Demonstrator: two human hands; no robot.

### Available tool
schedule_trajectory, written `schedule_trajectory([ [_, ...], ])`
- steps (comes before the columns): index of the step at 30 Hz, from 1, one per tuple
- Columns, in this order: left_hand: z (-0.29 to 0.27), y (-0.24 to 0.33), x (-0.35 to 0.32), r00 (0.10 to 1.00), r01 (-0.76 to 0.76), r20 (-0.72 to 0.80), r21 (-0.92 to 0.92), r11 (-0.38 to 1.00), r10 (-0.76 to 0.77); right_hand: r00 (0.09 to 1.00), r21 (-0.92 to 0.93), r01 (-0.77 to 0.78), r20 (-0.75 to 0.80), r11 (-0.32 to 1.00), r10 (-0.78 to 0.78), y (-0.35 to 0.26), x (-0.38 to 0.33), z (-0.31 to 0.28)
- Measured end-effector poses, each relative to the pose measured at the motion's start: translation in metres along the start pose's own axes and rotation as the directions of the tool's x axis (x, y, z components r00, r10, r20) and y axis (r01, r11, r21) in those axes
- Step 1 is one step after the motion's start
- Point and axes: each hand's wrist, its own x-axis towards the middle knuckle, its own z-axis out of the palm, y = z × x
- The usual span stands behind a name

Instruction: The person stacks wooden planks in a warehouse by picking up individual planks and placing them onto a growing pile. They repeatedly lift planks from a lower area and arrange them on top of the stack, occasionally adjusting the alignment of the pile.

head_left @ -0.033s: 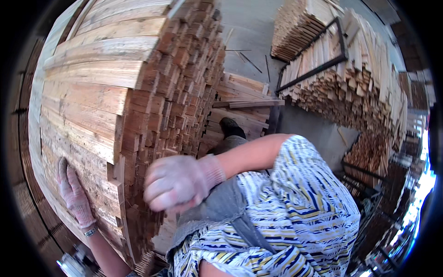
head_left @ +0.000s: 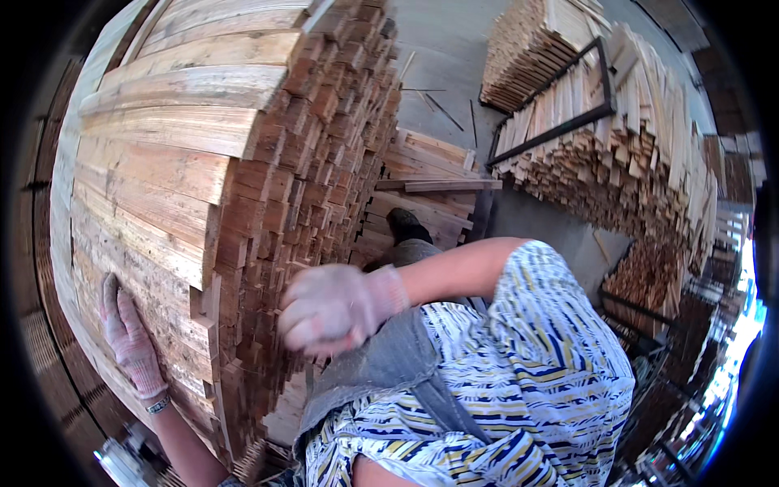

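Observation:
My left hand (head_left: 128, 341), in a pale knitted work glove, lies flat with its fingers stretched out on top of a large stack of wooden boards (head_left: 150, 174). Uneven sawn ends form the side of the stack (head_left: 280, 191) that faces me. Beside those ends hovers my right hand (head_left: 333, 311), gloved too and somewhat blurred. Its fingers are curled into a fist, and whatever may be inside is hidden. A grey apron (head_left: 373, 365) covers my front, just below that hand.
Low boards (head_left: 430, 154) lie beyond my dark shoe (head_left: 406, 226), with a loose plank (head_left: 450, 185) across them. At the right stand bigger piles of sticks (head_left: 625, 134) with a black metal frame (head_left: 560, 142). Thin strips (head_left: 444, 111) are scattered on the grey floor.
My right hand has shifted to the right and slightly up, away from the board ends. The left hand stays in place on the stack.

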Motion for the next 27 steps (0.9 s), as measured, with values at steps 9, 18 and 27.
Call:
schedule_trajectory([
  [9,-0.007,0.001,-0.011,0.996,0.039,-0.092,0.339,0.94,-0.009,-0.059,-0.512,-0.843,0.396,0.167,0.916,0.064,-0.213,-0.1],
  [18,0.018,0.178,-0.038,0.94,-0.327,0.042,-0.18,0.928,0.339,-0.246,-0.268,-0.934,0.008,-0.235,0.969,0.077,-0.326,-0.096],
  [27,0.186,0.24,-0.047,0.383,0.642,0.811,-0.578,0.504,0.443,-0.421,0.337,-0.878,-0.203,-0.34,0.884,0.033,-0.312,-0.037],
])
